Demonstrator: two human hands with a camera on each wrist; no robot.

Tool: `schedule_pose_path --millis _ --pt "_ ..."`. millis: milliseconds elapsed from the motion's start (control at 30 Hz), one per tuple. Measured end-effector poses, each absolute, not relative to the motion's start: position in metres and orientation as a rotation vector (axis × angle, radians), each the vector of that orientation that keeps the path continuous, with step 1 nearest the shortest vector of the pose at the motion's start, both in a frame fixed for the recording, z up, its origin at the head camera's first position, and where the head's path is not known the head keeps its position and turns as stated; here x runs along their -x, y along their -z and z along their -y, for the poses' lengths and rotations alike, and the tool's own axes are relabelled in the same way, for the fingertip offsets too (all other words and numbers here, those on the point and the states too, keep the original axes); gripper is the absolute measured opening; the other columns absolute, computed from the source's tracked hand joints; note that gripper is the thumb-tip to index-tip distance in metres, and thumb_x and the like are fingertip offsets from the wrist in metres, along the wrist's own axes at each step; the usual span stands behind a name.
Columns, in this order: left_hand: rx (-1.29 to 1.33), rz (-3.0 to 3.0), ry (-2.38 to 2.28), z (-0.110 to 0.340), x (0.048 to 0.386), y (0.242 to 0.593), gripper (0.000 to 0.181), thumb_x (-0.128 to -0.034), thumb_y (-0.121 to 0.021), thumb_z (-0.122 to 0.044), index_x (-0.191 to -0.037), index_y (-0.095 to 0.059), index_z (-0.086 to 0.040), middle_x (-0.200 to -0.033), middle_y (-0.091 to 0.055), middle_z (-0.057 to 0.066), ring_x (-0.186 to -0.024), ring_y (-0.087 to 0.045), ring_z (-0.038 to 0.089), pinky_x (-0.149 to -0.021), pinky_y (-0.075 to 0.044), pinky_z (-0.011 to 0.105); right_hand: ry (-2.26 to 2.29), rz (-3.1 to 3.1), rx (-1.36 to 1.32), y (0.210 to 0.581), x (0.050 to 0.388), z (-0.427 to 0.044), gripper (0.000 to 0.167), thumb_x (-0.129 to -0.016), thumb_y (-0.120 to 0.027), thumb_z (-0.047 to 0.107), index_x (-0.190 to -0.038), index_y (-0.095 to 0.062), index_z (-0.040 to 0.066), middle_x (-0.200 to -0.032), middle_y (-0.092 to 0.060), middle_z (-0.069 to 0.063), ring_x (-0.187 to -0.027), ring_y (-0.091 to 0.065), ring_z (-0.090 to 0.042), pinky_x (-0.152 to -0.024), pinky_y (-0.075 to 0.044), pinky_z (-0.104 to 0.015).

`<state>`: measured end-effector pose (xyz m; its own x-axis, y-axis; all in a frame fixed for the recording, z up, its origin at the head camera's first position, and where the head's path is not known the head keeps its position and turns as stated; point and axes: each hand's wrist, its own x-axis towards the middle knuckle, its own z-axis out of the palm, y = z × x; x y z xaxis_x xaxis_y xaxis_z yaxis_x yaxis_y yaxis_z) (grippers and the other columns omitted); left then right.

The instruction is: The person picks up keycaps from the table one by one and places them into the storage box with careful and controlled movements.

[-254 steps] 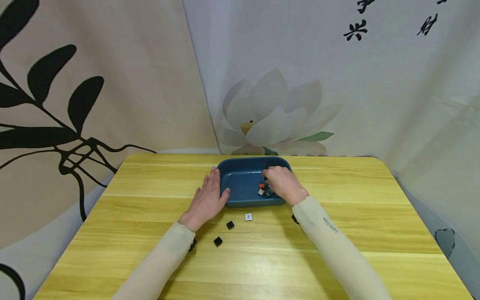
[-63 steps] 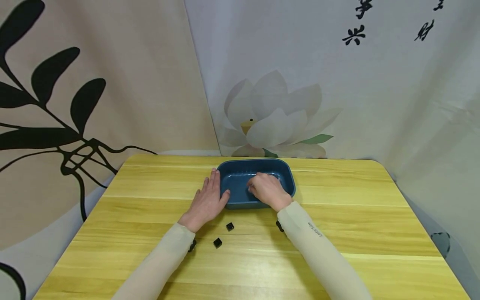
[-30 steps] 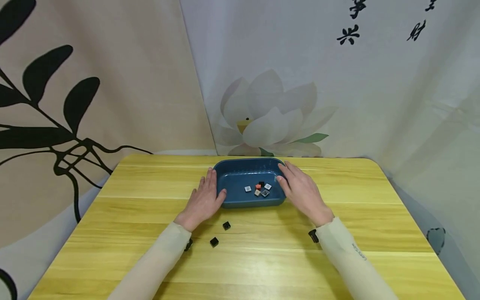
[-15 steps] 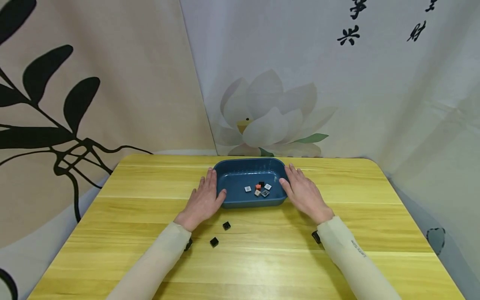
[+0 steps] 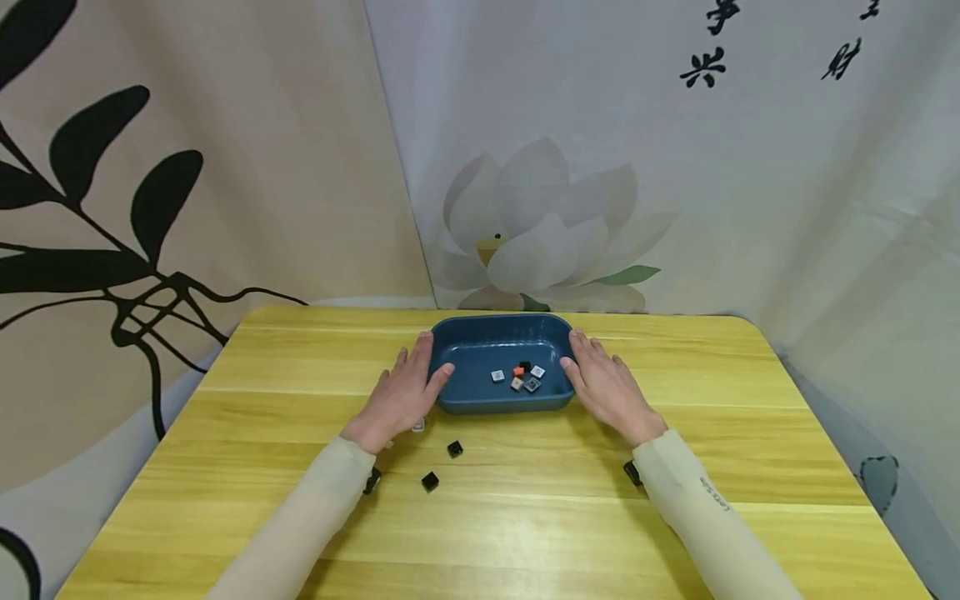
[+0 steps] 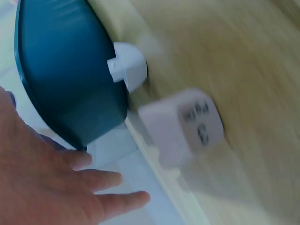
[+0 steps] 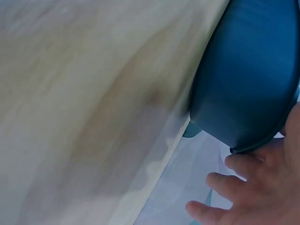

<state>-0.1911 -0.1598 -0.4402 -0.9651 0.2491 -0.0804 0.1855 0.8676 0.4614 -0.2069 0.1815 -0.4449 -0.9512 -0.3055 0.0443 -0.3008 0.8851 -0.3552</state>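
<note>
A dark blue tray stands near the table's far edge. Inside, toward its right side, lie several keycaps, among them an orange keycap and a white keycap. My left hand lies along the tray's left end, fingers extended and thumb by the rim. On the opposite end, my right hand is placed likewise, thumb at the rim. Neither hand holds a keycap. Beneath the left hand a white keycap and a pale pinkish keycap with dark lettering show in the left wrist view.
Two black keycaps, a farther black keycap and a nearer black keycap, lie in front of the tray on the wooden table. A printed curtain hangs behind the table.
The right hand has put a white keycap from the table into the tray, then moved to its right end. Just now the left hand has shifted slightly left, uncovering a white keycap.
</note>
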Motion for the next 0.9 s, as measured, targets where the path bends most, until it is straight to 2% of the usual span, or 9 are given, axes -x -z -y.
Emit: schedule_pose_path --millis 133,233,367,467,633,767,900 --pt "-0.37 -2.913 -0.759 0.17 0.192 0.435 0.087 -0.1058 -0.016 -0.068 -0.167 -0.003 -0.009 -0.173 -0.004 0.014 -0.155 -0.011 0.048 -0.116 -0.016 0.073 0.576 -3.038 0.484 0.444 0.207 -0.181 0.066 -0.114 -0.029 0.043 -0.163 -0.023 0.0 -0.169 -0.023 -0.019 -0.153 -0.024 -0.044 -0.117 -0.024 -0.068" --pt "-0.399 -2.946 -0.776 0.179 0.191 0.432 0.085 -0.1071 -0.017 -0.066 -0.166 -0.013 -0.006 -0.173 -0.008 0.017 -0.155 -0.012 0.046 -0.119 -0.018 0.068 0.576 -3.034 0.474 0.444 0.208 -0.181 0.066 -0.114 -0.029 0.042 -0.164 -0.022 0.0 -0.169 -0.023 -0.019 -0.154 -0.022 -0.044 -0.117 -0.024 -0.068" --pt "-0.417 -3.011 -0.767 0.191 0.186 0.429 0.081 -0.1088 -0.02 -0.062 -0.164 -0.027 -0.003 -0.171 -0.015 0.019 -0.155 -0.017 0.044 -0.122 -0.021 0.06 0.573 -3.03 0.473 0.444 0.208 -0.18 0.065 -0.114 -0.03 0.041 -0.164 -0.022 0.0 -0.17 -0.021 -0.018 -0.154 -0.021 -0.044 -0.117 -0.024 -0.068" --pt "-0.422 -3.057 -0.755 0.199 0.183 0.426 0.079 -0.1092 -0.022 -0.061 -0.162 -0.032 -0.003 -0.17 -0.019 0.019 -0.154 -0.022 0.043 -0.12 -0.024 0.061 0.569 -3.032 0.474 0.444 0.208 -0.18 0.065 -0.114 -0.031 0.041 -0.163 -0.022 -0.001 -0.17 -0.021 -0.018 -0.154 -0.022 -0.044 -0.117 -0.025 -0.068" --pt "-0.469 -3.119 -0.714 0.211 0.177 0.424 0.071 -0.1105 -0.037 -0.052 -0.16 -0.035 -0.002 -0.168 -0.026 0.019 -0.152 -0.028 0.041 -0.119 -0.029 0.06 0.556 -3.042 0.472 0.445 0.208 -0.181 0.066 -0.114 -0.031 0.042 -0.163 -0.023 -0.001 -0.169 -0.022 -0.018 -0.154 -0.022 -0.044 -0.116 -0.026 -0.067" --pt "-0.55 -3.165 -0.631 0.218 0.171 0.426 0.062 -0.109 -0.051 -0.041 -0.155 -0.044 0.001 -0.163 -0.035 0.023 -0.148 -0.035 0.044 -0.116 -0.033 0.06 0.552 -3.048 0.477 0.445 0.208 -0.18 0.066 -0.114 -0.031 0.042 -0.163 -0.024 -0.001 -0.169 -0.023 -0.018 -0.154 -0.022 -0.044 -0.116 -0.027 -0.067" --pt "-0.627 -3.178 -0.54 0.224 0.163 0.429 0.057 -0.1065 -0.057 -0.038 -0.149 -0.054 0.0 -0.159 -0.041 0.024 -0.145 -0.04 0.045 -0.112 -0.037 0.062 0.557 -3.048 0.478 0.445 0.207 -0.18 0.066 -0.114 -0.032 0.042 -0.163 -0.024 -0.001 -0.169 -0.023 -0.019 -0.154 -0.023 -0.044 -0.116 -0.027 -0.067"
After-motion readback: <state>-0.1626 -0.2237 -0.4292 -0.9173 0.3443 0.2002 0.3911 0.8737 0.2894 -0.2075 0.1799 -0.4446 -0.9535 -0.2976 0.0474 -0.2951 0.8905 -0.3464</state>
